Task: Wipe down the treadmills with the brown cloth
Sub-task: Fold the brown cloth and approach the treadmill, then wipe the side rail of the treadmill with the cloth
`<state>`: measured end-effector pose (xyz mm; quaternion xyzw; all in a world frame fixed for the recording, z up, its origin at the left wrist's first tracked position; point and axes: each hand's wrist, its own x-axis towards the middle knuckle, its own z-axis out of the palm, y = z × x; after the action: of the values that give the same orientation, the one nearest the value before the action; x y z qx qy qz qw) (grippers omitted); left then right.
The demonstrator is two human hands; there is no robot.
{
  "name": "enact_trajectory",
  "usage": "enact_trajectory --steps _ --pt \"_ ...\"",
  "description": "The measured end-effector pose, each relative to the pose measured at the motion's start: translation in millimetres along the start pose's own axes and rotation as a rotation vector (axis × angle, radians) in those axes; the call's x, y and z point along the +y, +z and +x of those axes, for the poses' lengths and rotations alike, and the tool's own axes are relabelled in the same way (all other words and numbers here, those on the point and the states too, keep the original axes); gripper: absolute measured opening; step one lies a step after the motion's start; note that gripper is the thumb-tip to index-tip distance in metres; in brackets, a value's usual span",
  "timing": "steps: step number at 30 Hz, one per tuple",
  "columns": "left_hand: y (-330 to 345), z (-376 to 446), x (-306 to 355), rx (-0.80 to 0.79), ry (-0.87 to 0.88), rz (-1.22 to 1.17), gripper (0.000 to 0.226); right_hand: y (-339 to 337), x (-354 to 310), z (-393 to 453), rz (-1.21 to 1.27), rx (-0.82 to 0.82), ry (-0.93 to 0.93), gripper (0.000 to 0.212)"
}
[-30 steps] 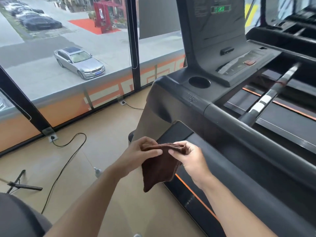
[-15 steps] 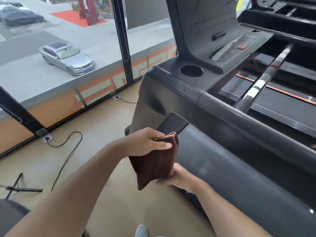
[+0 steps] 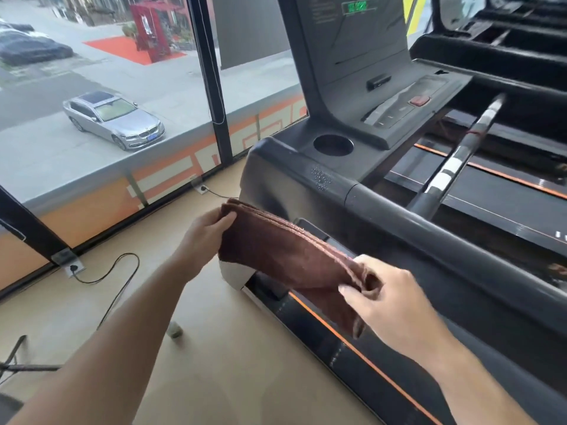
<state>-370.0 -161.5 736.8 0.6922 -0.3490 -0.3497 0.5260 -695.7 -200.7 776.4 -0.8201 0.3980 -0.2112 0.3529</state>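
While both hands pinch it, the brown cloth (image 3: 285,256) hangs folded beside the treadmill (image 3: 399,234), left hand (image 3: 204,237) and right hand (image 3: 389,305) clamped at opposite corners, seemingly clear of the frame.

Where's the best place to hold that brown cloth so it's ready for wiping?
By its two ends along the folded top edge, as now: the left hand pinches the far end and the right hand the near end, each from its own side. The brown cloth is limp, so this keeps it spread.
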Motion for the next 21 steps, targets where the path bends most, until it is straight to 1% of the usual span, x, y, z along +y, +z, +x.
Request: enact_trajectory --steps 3,5,7,8,9,10,11,12,14,15,16,17,18,19,21 --pt "31.7 -4.2 -0.6 0.001 0.083 -0.195 0.025 -50.5 -50.8 3.5 0.127 0.312 -0.071 0.015" --pt "50.8 -7.5 6.7 -0.016 0.123 -0.331 0.026 -82.4 -73.5 23.0 0.104 0.449 -0.114 0.018" --pt "64.3 -6.6 16.9 0.02 0.145 -0.43 0.026 -109.9 -88.1 56.9 -0.036 0.518 -0.148 0.019" --pt "69.3 -5.7 21.6 0.043 0.151 -0.438 0.027 -119.8 -91.3 78.2 -0.133 0.544 -0.147 0.022" --pt "73.1 -4.3 23.3 0.06 0.148 -0.421 0.026 -125.4 -94.4 99.2 -0.262 0.572 -0.13 0.029" --pt "76.3 -3.0 22.0 0.059 0.123 -0.392 0.024 -125.8 -95.7 117.7 -0.424 0.587 -0.104 0.041" --pt "78.8 -2.2 17.4 0.041 0.086 -0.356 0.021 -120.0 -94.4 131.0 -0.583 0.557 -0.062 0.056" --pt "80.3 -1.5 9.4 0.011 0.047 -0.305 0.019 -108.1 -91.0 139.5 -0.675 0.444 -0.019 0.07" --pt "81.1 0.0 -9.3 -0.041 -0.003 -0.195 0.017 -68.9 -80.4 142.0 -0.683 0.035 0.079 0.089" --pt "80.4 0.1 -16.8 -0.035 -0.014 -0.185 0.019 -47.2 -71.5 139.9 -0.705 -0.137 0.124 0.098" --pt "79.2 0.1 -20.3 -0.004 -0.015 -0.201 0.022 -27.5 -61.8 138.9 -0.779 -0.205 0.134 0.106" --pt "76.8 1.4 -20.8 0.04 -0.008 -0.22 0.024 -11.8 -54.9 140.8 -0.869 -0.179 0.123 0.11" --pt "73.4 3.3 -19.4 0.085 0.001 -0.236 0.025 0.8 -51.7 145.5 -0.942 -0.103 0.104 0.111" --pt "68.8 5.6 -16.8 0.121 0.013 -0.246 0.026 10.6 -52.0 151.9 -0.995 -0.032 0.091 0.108" --pt "58.5 10.6 -10.7 0.154 0.045 -0.255 0.025 24.7 -56.7 165.5 -1.04 0.045 0.067 0.099"
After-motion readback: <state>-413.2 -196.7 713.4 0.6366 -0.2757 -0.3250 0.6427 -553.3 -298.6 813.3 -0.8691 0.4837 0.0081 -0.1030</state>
